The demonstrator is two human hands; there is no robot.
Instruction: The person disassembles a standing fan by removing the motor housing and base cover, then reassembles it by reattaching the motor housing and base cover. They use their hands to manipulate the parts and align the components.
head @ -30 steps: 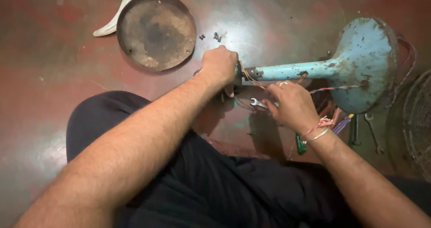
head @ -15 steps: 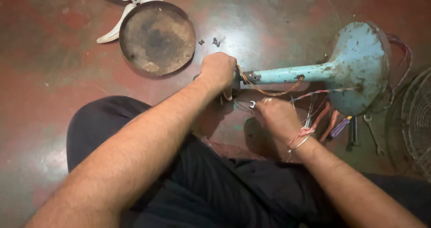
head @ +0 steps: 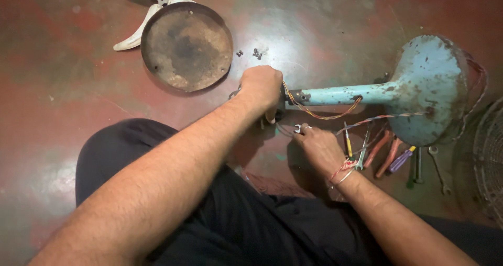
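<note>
Cream plastic fan blade point(head: 137, 14) at 11 o'clock, smooth, curved lobes. Just right, touching it: round rusty metal pan point(head: 186, 46), pitted brown, shallow rim. Small dark screws point(head: 255, 52) on glossy red cement floor point(head: 52, 98). My left hand point(head: 260, 88) fisted tight round end of pale blue tube point(head: 340, 95), chipped paint. Twisted orange-yellow wires point(head: 319, 114) sag beneath. My right hand point(head: 319, 148) at 5 o'clock of left, fingers curled; small metal piece at fingertips, grip unclear. Domed blue fan base point(head: 427, 88) at 3 o'clock. Pliers, screwdrivers, spanners point(head: 387, 156) below it.
</note>
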